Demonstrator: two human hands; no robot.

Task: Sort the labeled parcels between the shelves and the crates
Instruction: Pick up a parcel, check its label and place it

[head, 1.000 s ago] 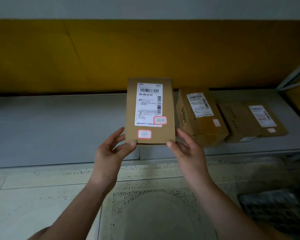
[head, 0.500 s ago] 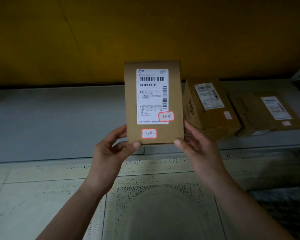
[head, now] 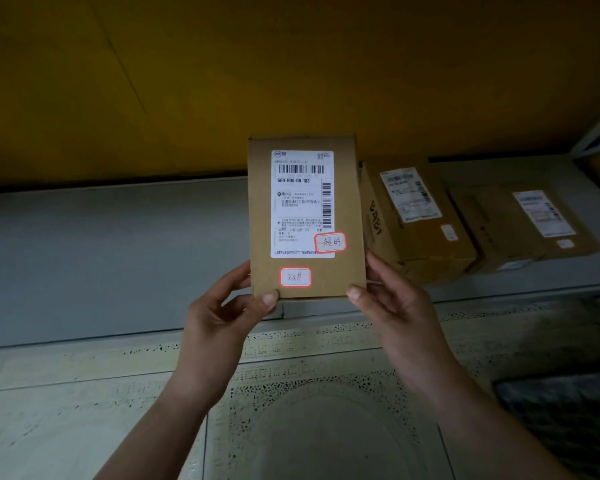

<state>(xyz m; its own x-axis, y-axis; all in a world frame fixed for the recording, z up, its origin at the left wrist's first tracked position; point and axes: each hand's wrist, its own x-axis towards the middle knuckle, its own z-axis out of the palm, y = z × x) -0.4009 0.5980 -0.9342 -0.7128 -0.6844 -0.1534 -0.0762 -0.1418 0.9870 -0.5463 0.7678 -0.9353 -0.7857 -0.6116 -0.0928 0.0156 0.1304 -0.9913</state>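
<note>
Dim, yellowish light — dark corners, wide-angle bowing, soft far edges

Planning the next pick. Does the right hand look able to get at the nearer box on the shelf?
Likely yes, once freed: the right hand grips the held parcel at a lower corner, but the nearer box lies just behind it on the shelf, nothing between.

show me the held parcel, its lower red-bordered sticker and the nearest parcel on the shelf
held parcel (head: 260,209), head view, bare cardboard left of the label
lower red-bordered sticker (head: 295,277), head view, its middle
nearest shelf parcel (head: 423,247), head view, top face below label
</note>
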